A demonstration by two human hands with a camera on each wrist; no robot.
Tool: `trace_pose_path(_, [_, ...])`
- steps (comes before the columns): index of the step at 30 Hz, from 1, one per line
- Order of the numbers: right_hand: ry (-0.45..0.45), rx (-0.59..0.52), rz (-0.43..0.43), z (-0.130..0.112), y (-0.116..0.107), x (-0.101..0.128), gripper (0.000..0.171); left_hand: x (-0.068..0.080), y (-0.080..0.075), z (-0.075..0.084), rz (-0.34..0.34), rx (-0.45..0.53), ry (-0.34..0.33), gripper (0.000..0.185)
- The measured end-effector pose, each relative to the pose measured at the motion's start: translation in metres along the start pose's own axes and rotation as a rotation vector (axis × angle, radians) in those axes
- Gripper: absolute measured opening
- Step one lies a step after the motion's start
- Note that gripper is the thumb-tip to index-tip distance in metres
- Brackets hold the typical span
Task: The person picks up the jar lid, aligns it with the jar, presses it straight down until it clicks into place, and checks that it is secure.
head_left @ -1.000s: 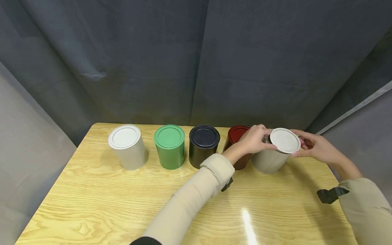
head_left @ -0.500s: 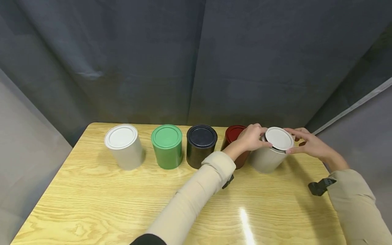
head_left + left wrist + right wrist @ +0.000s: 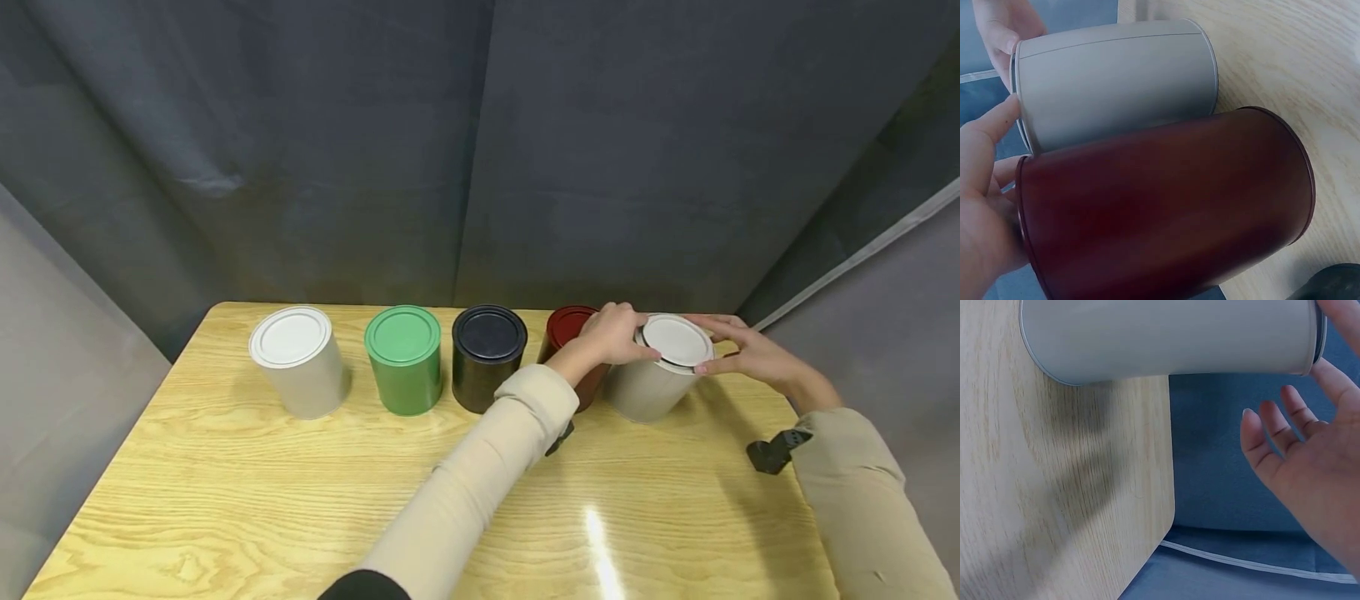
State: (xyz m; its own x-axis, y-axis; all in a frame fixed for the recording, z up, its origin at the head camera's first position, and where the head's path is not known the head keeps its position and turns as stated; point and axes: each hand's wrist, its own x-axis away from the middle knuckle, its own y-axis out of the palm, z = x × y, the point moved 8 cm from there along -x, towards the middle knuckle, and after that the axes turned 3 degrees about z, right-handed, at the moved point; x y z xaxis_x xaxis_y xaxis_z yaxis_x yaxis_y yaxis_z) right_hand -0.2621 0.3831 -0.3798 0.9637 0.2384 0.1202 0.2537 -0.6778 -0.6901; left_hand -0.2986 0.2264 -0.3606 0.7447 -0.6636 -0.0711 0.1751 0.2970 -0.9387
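A light grey can point(image 3: 645, 390) stands upright at the right end of a row of cans. Its pale lid point(image 3: 678, 339) lies over the top, with a dark gap along the left and front edge. With thumb and fingers spread round the lid's right edge, my right hand point(image 3: 750, 358) holds it; in the right wrist view the other fingers of that hand point(image 3: 1316, 462) are off the can. My left hand point(image 3: 609, 333) grips the can's rim from the left, reaching over the dark red can point(image 3: 1166, 206). The fingertips behind the rim are partly hidden.
Left of the red can stand a black can point(image 3: 489, 367), a green can point(image 3: 405, 371) and a white can point(image 3: 303, 375), all lidded. The wooden table point(image 3: 300, 500) ends just right of the grey can. Dark curtains point(image 3: 337, 150) hang behind.
The lid has shifted left and lower over the grey can, and its gap at the left has narrowed. My right hand moved left with it. The left hand stays at the rim.
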Motion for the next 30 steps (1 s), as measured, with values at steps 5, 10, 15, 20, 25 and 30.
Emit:
trace_pose_path(5, [-0.02,-0.015,-0.023,-0.001,0.003,0.0,0.078,0.0,0.0,0.0,0.0,0.009,0.002,0.05])
trace_pose_path(10, [-0.02,-0.018,-0.025,-0.001,0.003,0.001,0.077,0.002,0.001,-0.001,0.01,0.006,-0.001,0.053])
trace_pose_path(15, [-0.009,-0.037,-0.004,0.0,0.002,0.003,0.075,0.003,0.003,-0.002,0.007,0.013,-0.02,0.059])
trace_pose_path(20, [-0.002,-0.045,0.052,0.003,-0.001,0.005,0.067,0.002,0.005,-0.001,0.014,-0.022,-0.025,0.056])
trace_pose_path(25, [0.002,-0.054,0.073,0.007,0.0,0.005,0.062,0.003,0.006,0.001,0.016,-0.07,-0.036,0.053])
trace_pose_path(30, [0.013,-0.033,0.088,0.01,0.001,0.004,0.061,0.003,0.006,0.0,0.004,-0.061,-0.065,0.053])
